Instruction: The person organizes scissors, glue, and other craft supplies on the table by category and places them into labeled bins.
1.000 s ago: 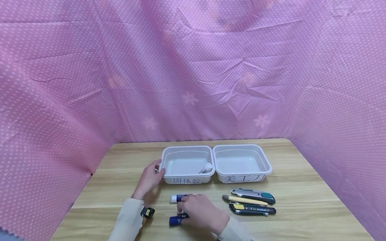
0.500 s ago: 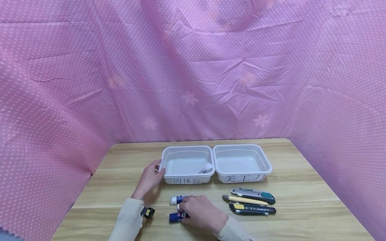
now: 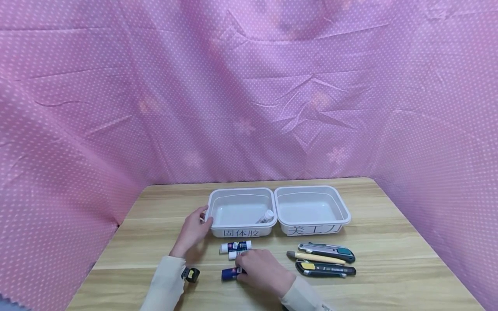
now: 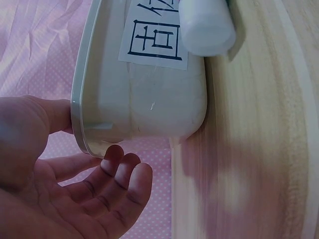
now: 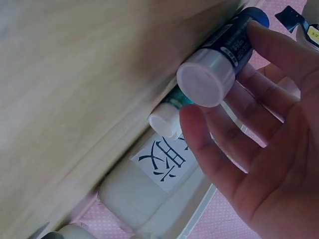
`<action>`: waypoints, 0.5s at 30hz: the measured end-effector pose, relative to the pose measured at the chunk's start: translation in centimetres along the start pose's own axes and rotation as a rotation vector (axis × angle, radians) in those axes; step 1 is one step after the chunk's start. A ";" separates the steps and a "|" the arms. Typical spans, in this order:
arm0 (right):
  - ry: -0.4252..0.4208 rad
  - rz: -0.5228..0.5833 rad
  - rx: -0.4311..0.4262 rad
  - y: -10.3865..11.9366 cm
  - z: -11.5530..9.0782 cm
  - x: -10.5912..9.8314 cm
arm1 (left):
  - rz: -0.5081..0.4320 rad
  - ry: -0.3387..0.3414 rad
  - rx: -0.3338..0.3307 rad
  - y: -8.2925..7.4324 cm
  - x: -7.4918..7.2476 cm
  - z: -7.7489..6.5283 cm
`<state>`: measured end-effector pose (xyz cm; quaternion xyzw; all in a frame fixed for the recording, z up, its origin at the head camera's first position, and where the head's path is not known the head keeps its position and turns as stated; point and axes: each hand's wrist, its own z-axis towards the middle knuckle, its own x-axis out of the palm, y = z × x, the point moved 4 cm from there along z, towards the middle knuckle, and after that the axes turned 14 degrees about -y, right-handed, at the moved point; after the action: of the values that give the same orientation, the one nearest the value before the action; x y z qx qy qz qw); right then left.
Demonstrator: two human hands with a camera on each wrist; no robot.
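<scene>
My left hand [image 3: 194, 231] holds the left end of a white plastic box [image 3: 243, 225] labelled with black characters. In the left wrist view its thumb lies at the rim and its fingers curl by the outer wall. My right hand [image 3: 264, 270] is around a glue stick [image 3: 230, 274] with a dark blue cap and white base; the thumb touches its side in the right wrist view. Just beyond it lie two white-ended glue sticks, a nearer one [image 3: 233, 255] partly covered by the fingers and a farther one [image 3: 235, 246]. Another glue stick [image 3: 266, 216] leans inside the left box.
A second white box [image 3: 315, 231] with its own label stands against the first one's right side. Right of my right hand lie a grey-and-green utility knife [image 3: 326, 251], a cream-handled tool [image 3: 317, 258] and a black-and-yellow utility knife [image 3: 324, 269]. Pink dotted cloth [image 3: 249, 108] hangs behind the table.
The right hand has shifted slightly forward. The glue sticks have moved toward the boxes, and a gap now shows between the blue-capped one and the other two. The left hand stays put.
</scene>
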<state>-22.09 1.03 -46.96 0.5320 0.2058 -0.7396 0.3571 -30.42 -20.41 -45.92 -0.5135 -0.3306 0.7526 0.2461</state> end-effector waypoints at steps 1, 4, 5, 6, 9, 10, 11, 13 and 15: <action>-0.003 0.000 -0.002 0.0 0.0 0.1 | 0.002 -0.002 0.001 0.0 0.0 0.0; -0.002 0.003 0.001 -0.1 0.0 0.1 | 0.006 -0.009 0.004 0.1 0.0 0.0; 0.000 0.006 0.002 -0.1 0.0 0.1 | 0.005 -0.011 0.010 0.0 0.0 0.0; 0.004 0.009 0.005 -0.1 0.0 0.2 | 0.006 -0.013 0.013 0.0 0.0 0.0; 0.016 0.016 0.015 -0.3 0.0 0.3 | 0.006 -0.017 0.023 0.1 0.0 -0.1; 0.018 0.018 0.018 -0.3 0.0 0.3 | 0.004 -0.019 0.026 0.0 0.0 -0.1; 0.021 0.021 0.022 -0.3 0.0 0.4 | 0.003 -0.019 0.027 0.0 0.0 -0.1; 0.024 0.020 0.030 -0.4 0.1 0.5 | 0.001 -0.018 0.022 0.0 0.0 -0.1; 0.023 0.021 0.032 -0.4 0.1 0.4 | -0.003 -0.018 0.020 0.0 0.0 -0.1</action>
<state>-22.53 1.11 -47.36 0.5485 0.1925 -0.7327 0.3539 -30.32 -20.41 -45.92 -0.5036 -0.3262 0.7601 0.2495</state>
